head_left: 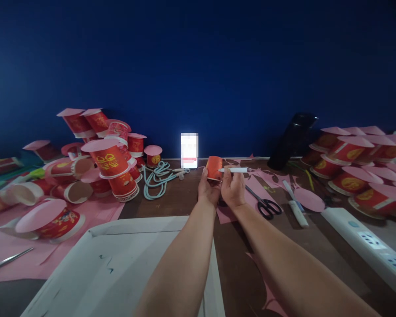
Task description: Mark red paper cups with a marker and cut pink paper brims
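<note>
A small red paper cup (214,166) is tilted in my left hand (208,189), whose fingers wrap around its lower side. My right hand (233,188) grips a white marker pen (239,170), held level with its tip pointing left at the cup's surface. Whether the tip touches the cup I cannot tell. Right of my right hand lie black-handled scissors (267,206) on pink paper scraps (224,215).
Red cups topped with pink paper discs stand piled at left (108,158) and right (353,180). A lit phone (189,152), coiled cable (156,180), dark bottle (292,138), utility knife (297,211), power strip (366,242), whiteboard (112,268) and metal tool (9,260) surround my arms.
</note>
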{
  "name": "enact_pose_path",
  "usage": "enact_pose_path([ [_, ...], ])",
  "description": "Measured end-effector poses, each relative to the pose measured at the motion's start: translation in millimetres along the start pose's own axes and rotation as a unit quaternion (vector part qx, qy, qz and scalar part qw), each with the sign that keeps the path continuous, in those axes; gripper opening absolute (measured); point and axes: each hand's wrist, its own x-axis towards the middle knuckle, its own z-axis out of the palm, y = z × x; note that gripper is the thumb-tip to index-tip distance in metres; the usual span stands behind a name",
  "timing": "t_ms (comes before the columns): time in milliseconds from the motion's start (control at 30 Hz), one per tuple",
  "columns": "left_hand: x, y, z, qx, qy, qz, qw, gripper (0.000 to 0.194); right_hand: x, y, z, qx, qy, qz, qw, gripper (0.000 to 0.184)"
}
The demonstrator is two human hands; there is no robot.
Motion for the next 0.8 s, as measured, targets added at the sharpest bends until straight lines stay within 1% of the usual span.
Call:
enact_pose_path([
  [200,-5.6,0.6,4.4,0.008,0.004,0.004,1.000,0.016,-0.8,-1.8,0.0,-0.005,-0.018,-0.012,1.000,0.026],
  [400,-3.5,1.4,3.4,0.012,0.006,-0.002,1.000,0.016,-1.6,2.7,2.6,-0.030,0.010,-0.001,0.999,0.024],
  [500,-2.8,1.5,3.0,0.008,0.009,-0.004,1.000,0.015,-1.2,2.1,2.0,-0.030,0.011,-0.005,0.999,0.024],
  [633,-4.1,1.1,3.4,0.021,-0.002,0.005,1.000,0.017,-0.8,-1.7,0.2,-0.018,-0.002,-0.014,1.000,0.024],
  [733,-5.1,0.7,3.5,0.031,-0.014,-0.002,0.999,0.021,-1.0,-3.2,-0.5,-0.013,-0.019,-0.019,1.000,0.025],
  [800,-5.6,0.4,3.6,0.030,-0.010,-0.005,0.999,0.021,-0.9,-3.3,-0.6,-0.011,-0.029,-0.021,0.999,0.024],
])
